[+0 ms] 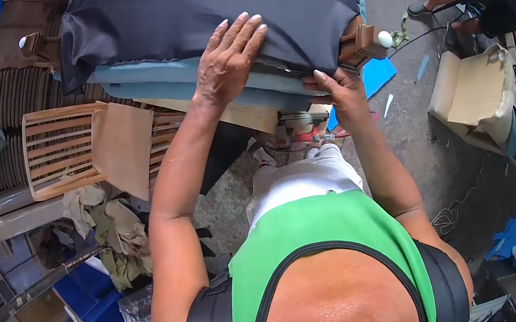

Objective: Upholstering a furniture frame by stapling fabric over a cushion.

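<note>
Black cloth (176,10) lies over the underside of an upturned piece of upholstered furniture. Its light blue covering (153,76) shows below the cloth's near edge. My left hand (230,62) rests on the black cloth near that edge, fingers stretched out. At the near right corner, my right hand (344,94) is closed on the edge of the black cloth, thumb on top and fingers partly hidden beneath. Just beyond it stands a brown wooden leg (359,46) tipped with a white foot. A similar wooden leg (41,44) stands at the far left corner.
A slatted wooden chair frame (63,150) and crumpled cloths (116,234) are on the left. Blue sheet material (377,76) lies right of the furniture. A cardboard-lined padded piece (473,88) stands at right, near cables on the floor. Another person's legs (472,2) show at upper right.
</note>
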`<state>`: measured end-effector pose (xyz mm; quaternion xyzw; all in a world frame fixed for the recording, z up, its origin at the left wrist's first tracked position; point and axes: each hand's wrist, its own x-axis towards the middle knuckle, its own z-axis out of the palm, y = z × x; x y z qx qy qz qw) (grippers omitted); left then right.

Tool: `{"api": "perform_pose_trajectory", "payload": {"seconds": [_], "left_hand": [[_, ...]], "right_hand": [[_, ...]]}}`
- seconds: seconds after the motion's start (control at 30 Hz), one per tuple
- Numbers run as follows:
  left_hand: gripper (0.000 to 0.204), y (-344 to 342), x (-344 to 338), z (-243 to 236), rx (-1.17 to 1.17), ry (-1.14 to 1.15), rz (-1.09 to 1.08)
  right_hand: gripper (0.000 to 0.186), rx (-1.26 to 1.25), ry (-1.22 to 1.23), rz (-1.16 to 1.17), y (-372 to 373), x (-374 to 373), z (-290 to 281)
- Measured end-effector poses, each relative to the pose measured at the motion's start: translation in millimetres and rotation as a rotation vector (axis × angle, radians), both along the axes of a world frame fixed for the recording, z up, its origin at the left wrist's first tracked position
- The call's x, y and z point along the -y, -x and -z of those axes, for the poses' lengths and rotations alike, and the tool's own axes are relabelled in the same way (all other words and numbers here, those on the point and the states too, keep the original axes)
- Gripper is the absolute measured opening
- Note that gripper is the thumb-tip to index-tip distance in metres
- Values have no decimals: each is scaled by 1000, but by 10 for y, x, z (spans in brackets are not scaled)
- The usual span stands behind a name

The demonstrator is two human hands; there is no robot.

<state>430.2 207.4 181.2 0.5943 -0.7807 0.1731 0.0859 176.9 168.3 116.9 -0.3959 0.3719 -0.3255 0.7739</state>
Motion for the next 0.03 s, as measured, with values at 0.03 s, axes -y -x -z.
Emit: {"api": "perform_pose_trajectory", "payload": {"seconds": [0.03], "left_hand": [[55,-2,-1,38,-16,9,-13]], "right_hand": [[23,4,2,-9,-1,-9,1]]}}
